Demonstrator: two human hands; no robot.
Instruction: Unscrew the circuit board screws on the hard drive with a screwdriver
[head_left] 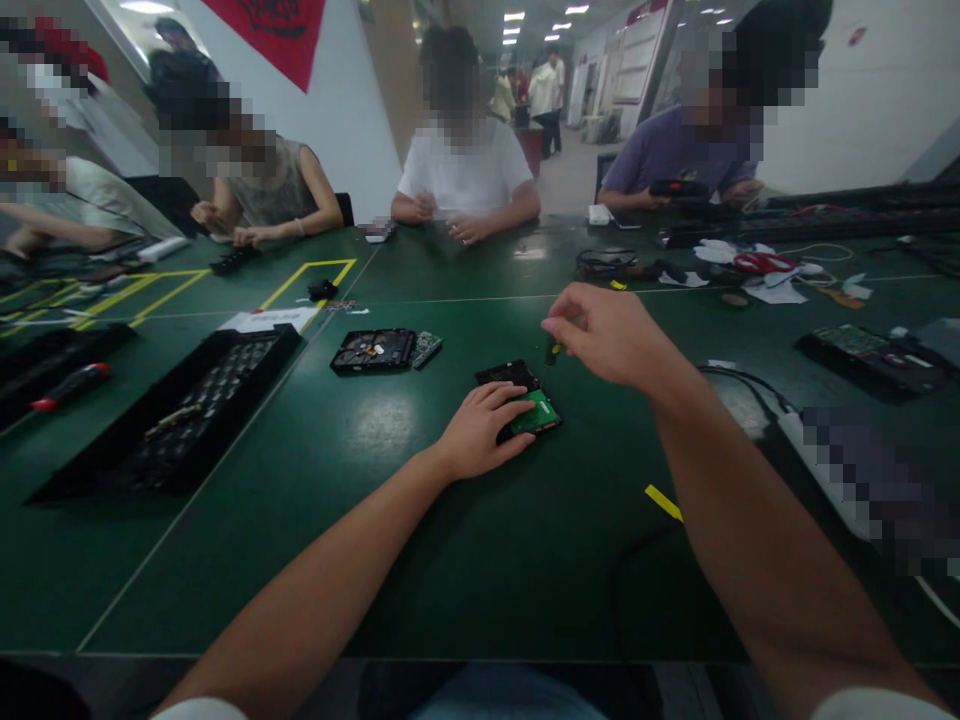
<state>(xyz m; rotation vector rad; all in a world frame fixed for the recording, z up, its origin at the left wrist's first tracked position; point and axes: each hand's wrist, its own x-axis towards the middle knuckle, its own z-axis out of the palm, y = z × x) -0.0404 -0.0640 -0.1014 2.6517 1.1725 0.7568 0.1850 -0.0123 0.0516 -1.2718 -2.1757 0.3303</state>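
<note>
A hard drive (541,410) lies on the green table with its green circuit board facing up. My left hand (484,430) rests over its left part, thumb along the near edge and fingers across the top, holding it against the table. Part of the drive is hidden under that hand. Above and to the right of the drive, my right hand (607,330) is raised, with thumb and fingertips pinched together. A small dark and yellow object (553,350) shows just below those fingertips; whether they grip it is unclear.
An opened hard drive (373,351) lies further left, beside a loose circuit board (427,349). A long black tray (217,400) stands at left, a screwdriver (71,387) beyond it. Another drive (862,355) and a white power strip (825,475) are at right. Several people sit opposite.
</note>
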